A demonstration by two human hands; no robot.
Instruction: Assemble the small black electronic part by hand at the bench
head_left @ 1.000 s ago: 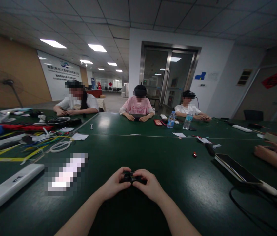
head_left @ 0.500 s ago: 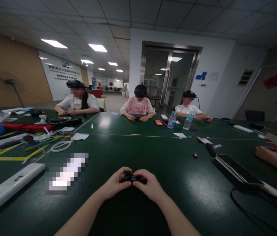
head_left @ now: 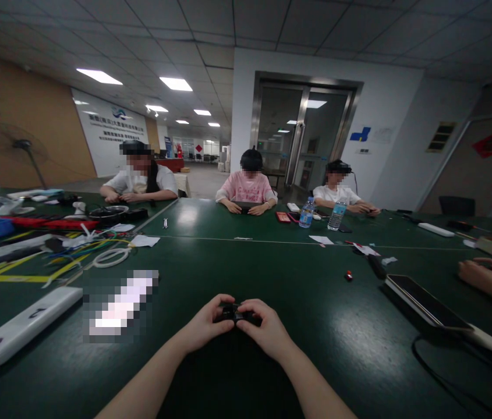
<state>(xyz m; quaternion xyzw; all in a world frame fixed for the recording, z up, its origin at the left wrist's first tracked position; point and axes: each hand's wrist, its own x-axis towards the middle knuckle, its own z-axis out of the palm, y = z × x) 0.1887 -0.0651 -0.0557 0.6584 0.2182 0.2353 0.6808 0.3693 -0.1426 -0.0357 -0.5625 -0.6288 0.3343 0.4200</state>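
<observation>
Both my hands meet low in the middle of the head view, just above the green table (head_left: pixel 184 372). Between them is a small black object (head_left: pixel 229 313) with a few shiny edges; its exact kind I cannot make out. My left hand (head_left: pixel 208 323) pinches its left side between thumb and fingers. On the other side my right hand (head_left: pixel 262 326) grips it the same way, thumb towards me. The two thumb tips almost touch. Most of the object is hidden by my fingers.
A white power strip (head_left: pixel 31 326) lies at left, beside a blurred-out bright item (head_left: pixel 123 302). Cables (head_left: pixel 110 257) and papers spread beyond. At right are a phone-like slab (head_left: pixel 429 302), a black cord and another person's hands (head_left: pixel 485 278). Bottles (head_left: pixel 307 213) and seated people are opposite.
My hands keep the same grip on the black object. The whole view has shifted very slightly; nothing on the table has visibly been moved.
</observation>
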